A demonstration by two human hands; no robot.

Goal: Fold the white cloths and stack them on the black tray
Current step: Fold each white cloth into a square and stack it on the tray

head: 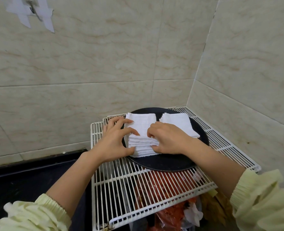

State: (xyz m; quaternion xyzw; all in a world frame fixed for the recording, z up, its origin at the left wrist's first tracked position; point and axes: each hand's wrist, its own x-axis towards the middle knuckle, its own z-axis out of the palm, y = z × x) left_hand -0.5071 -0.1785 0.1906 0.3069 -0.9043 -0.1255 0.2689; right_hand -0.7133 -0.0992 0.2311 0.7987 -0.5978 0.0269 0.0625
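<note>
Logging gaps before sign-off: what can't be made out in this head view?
Head view only:
- Right hand: ends of its fingers tucked under the knuckles, against the left stack.
- Right stack: near side and height hidden by that hand.
- Red packaging: broken up by the wire rack bars.
- Taped wall fitting: cut off by the top edge.
</note>
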